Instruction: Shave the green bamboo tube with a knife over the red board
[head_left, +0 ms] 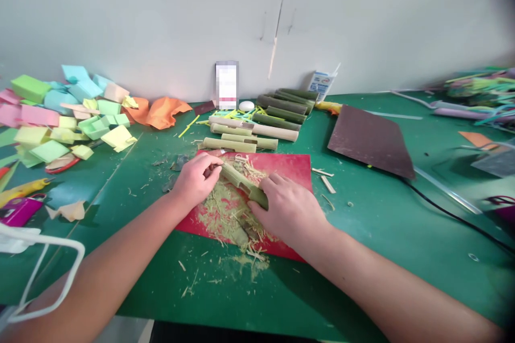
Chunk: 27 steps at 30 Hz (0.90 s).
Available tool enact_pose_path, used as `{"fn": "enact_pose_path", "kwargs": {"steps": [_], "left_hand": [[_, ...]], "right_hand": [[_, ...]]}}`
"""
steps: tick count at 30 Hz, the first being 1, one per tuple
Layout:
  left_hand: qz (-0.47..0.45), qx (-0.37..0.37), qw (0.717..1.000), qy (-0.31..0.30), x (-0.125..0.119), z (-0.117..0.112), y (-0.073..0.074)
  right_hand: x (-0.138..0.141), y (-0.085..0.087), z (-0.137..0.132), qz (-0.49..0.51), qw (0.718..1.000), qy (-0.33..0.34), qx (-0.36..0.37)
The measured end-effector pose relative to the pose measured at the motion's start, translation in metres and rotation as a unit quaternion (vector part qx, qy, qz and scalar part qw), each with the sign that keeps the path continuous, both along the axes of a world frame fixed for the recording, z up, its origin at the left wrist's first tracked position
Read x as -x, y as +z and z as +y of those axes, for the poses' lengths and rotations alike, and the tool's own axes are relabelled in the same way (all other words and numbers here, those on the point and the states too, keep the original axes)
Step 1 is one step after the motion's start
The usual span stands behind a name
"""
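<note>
A pale green bamboo tube [234,176] with a notch cut in its side lies slantwise above a red mat [295,166]. My right hand [289,203] is wrapped round its near end. At the far end my left hand [199,178] is closed in a pinch, its fingertips at or just beside the tube's rim. What those fingers hold is hidden; a small dark bit shows between them. Bamboo shavings [219,214] and green dust cover much of the mat under the tube.
Behind the mat lie several notched bamboo pieces [229,144] and darker green tubes [281,103]. A phone [227,86] leans against the wall. Folded paper boxes [48,150] crowd the left. A dark brown board [370,139] and a black cable [450,209] lie right on the green table [362,214].
</note>
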State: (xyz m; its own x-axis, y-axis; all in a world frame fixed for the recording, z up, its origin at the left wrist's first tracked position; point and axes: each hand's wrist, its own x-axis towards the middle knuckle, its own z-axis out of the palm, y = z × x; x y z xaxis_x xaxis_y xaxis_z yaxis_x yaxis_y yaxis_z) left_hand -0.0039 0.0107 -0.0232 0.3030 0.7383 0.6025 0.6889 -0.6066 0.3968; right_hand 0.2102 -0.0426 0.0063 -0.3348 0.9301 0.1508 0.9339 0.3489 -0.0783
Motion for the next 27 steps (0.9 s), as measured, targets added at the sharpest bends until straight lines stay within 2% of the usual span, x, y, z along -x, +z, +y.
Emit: {"fn": "enact_pose_path", "kwargs": {"steps": [7, 12, 17, 20, 25, 27], "left_hand": [[0.007, 0.016, 1.0, -0.015, -0.006, -0.003, 0.001], [0.011, 0.052, 0.993, -0.103, -0.013, -0.014, 0.001], [0.016, 0.004, 0.999, -0.046, -0.01, -0.01, 0.001], [0.029, 0.033, 0.995, -0.093, -0.013, -0.01, 0.0], [0.033, 0.013, 0.998, -0.05, -0.018, -0.014, 0.0], [0.05, 0.032, 0.995, -0.083, -0.02, -0.018, 0.0]], "right_hand": [[0.002, 0.001, -0.003, 0.012, 0.999, -0.003, 0.032], [0.003, -0.003, -0.003, 0.05, 0.997, 0.017, 0.049], [0.003, -0.005, -0.003, 0.049, 0.997, 0.015, 0.05], [0.003, -0.005, -0.003, 0.046, 0.998, 0.022, 0.04], [0.004, -0.005, -0.004, 0.048, 0.998, 0.017, 0.043], [0.004, -0.004, -0.004, 0.045, 0.998, 0.015, 0.046]]}}
